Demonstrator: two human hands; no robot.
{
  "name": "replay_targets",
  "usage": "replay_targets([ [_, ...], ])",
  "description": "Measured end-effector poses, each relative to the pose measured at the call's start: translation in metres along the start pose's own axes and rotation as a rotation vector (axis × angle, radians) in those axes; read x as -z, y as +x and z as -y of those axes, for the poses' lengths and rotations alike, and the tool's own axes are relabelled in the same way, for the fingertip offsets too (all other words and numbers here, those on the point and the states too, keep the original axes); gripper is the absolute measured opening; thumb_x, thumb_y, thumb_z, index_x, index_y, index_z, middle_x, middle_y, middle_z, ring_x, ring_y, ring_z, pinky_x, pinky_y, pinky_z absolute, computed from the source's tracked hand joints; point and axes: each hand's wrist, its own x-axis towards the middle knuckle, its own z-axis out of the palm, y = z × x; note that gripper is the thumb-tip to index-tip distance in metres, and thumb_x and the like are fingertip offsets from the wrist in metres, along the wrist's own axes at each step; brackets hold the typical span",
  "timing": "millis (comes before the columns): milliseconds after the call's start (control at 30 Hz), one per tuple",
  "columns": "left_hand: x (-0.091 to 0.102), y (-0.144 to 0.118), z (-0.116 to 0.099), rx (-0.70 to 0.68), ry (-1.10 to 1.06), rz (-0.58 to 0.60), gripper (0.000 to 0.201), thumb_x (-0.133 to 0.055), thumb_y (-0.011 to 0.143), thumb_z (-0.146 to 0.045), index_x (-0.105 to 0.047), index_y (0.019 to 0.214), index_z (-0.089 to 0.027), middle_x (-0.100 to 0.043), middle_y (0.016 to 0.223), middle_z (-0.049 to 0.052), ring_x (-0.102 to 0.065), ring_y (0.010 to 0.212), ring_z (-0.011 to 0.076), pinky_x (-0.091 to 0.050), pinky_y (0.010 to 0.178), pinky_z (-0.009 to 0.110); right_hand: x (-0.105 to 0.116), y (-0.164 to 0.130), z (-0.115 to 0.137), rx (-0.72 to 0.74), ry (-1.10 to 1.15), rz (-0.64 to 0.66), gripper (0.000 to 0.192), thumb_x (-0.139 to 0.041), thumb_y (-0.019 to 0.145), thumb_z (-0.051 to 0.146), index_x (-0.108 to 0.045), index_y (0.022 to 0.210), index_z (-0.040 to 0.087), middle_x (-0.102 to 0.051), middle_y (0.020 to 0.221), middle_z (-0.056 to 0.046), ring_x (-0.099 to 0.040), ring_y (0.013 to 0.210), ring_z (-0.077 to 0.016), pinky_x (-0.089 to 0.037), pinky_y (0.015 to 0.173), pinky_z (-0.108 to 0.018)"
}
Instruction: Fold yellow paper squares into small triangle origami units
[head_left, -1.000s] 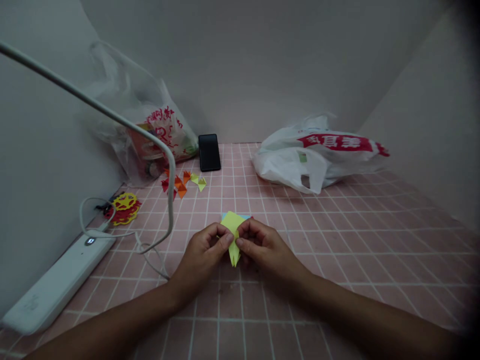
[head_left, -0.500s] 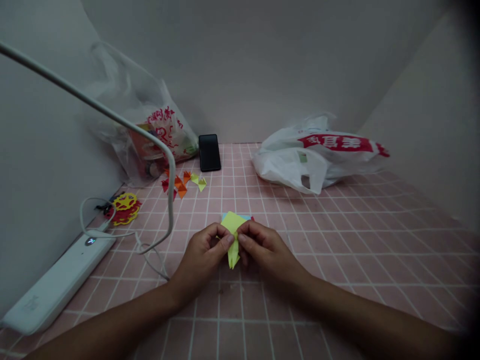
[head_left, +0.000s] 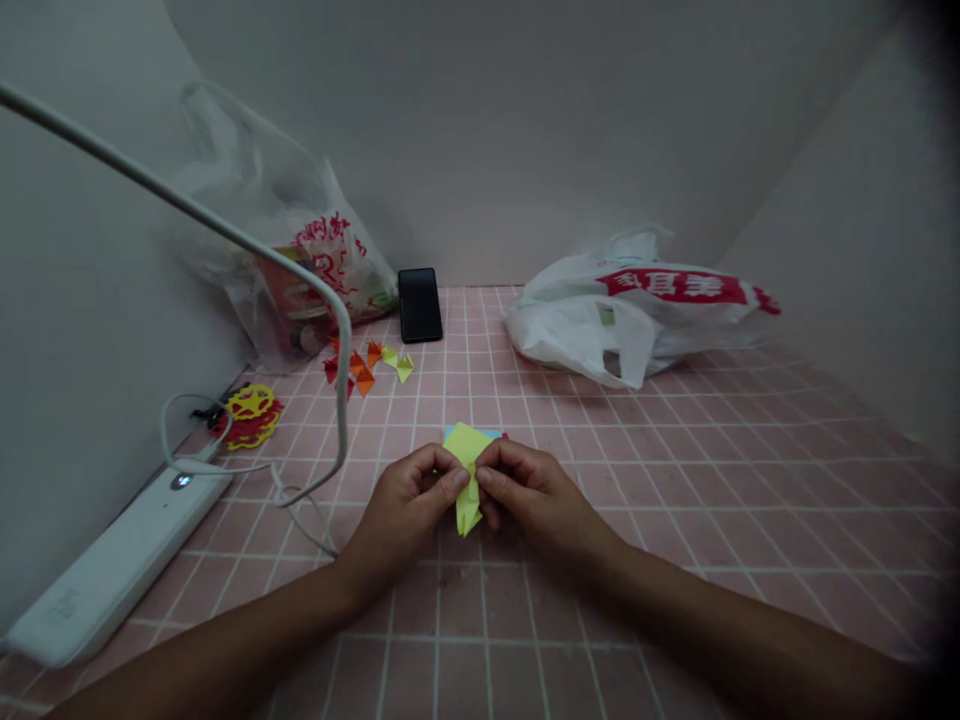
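Note:
A piece of yellow folded paper (head_left: pixel 469 515) is held between my two hands at the front middle of the table. My left hand (head_left: pixel 409 505) pinches it from the left with thumb and forefinger. From the right, my right hand (head_left: pixel 536 500) pinches the same paper near its middle. The paper's lower end narrows to pointed, layered tips. Above the fingers lies a flat yellow part (head_left: pixel 466 440); I cannot tell whether it belongs to the same piece. Blue paper (head_left: pixel 493 433) shows behind it, with a bit of red at its right edge.
Small folded papers (head_left: pixel 363 377) in red, orange and yellow lie at back left, near a black phone (head_left: pixel 420 305). Plastic bags stand at left (head_left: pixel 337 260) and right (head_left: pixel 577 320). A white power strip (head_left: pixel 120 560), a bent white cable (head_left: pixel 345 380) and yellow-red cutouts (head_left: pixel 251 415) occupy the left.
The lower tips of the yellow paper have shifted slightly to the right and spread a little. Both hands keep their pinch in nearly the same place.

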Motion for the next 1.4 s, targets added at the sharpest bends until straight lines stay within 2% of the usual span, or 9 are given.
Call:
replay_targets([
  [267, 0.0002, -0.0001, -0.002, -0.028, 0.015, 0.016, 0.021, -0.063, 0.083, -0.035, -0.057, 0.074, -0.017, -0.056, 0.069, -0.002, -0.052, 0.064, 0.0129, -0.041, 0.062, 0.024, 0.0005, -0.0002, -0.0003, -0.042, 0.007, 0.0, 0.021, -0.062, 0.083, 0.034, -0.051, 0.071, 0.02, -0.05, 0.052, 0.005, -0.043, 0.046, -0.0099, -0.031, 0.046, -0.023],
  [500, 0.002, 0.0, 0.0006, 0.002, -0.003, 0.024, 0.018, -0.061, 0.085, -0.035, -0.061, 0.081, -0.017, -0.058, 0.075, 0.0, -0.052, 0.069, 0.0133, -0.043, 0.064, 0.024, 0.0004, 0.0006, -0.0025, -0.048, -0.002, -0.016, 0.02, -0.061, 0.083, 0.032, -0.051, 0.071, 0.02, -0.051, 0.051, 0.005, -0.044, 0.046, -0.0098, -0.032, 0.047, -0.023],
  [967, 0.0006, 0.0007, -0.0056, 0.034, -0.059, 0.039, 0.021, -0.064, 0.081, -0.035, -0.06, 0.076, -0.015, -0.058, 0.069, -0.001, -0.051, 0.064, 0.0117, -0.041, 0.063, 0.024, 0.0011, -0.0002, -0.0027, -0.055, -0.013, 0.006, 0.018, -0.059, 0.083, 0.032, -0.052, 0.073, 0.019, -0.051, 0.053, 0.005, -0.044, 0.048, -0.0092, -0.033, 0.048, -0.023],
  [1400, 0.0013, 0.0037, 0.0009, 0.081, -0.059, 0.007, 0.022, -0.067, 0.078, -0.034, -0.056, 0.076, -0.015, -0.055, 0.067, -0.003, -0.049, 0.06, 0.0096, -0.04, 0.058, 0.023, -0.0014, -0.0024, -0.0007, -0.066, -0.054, 0.006, 0.02, -0.059, 0.082, 0.034, -0.051, 0.072, 0.019, -0.051, 0.051, 0.005, -0.044, 0.046, -0.0091, -0.032, 0.046, -0.023],
])
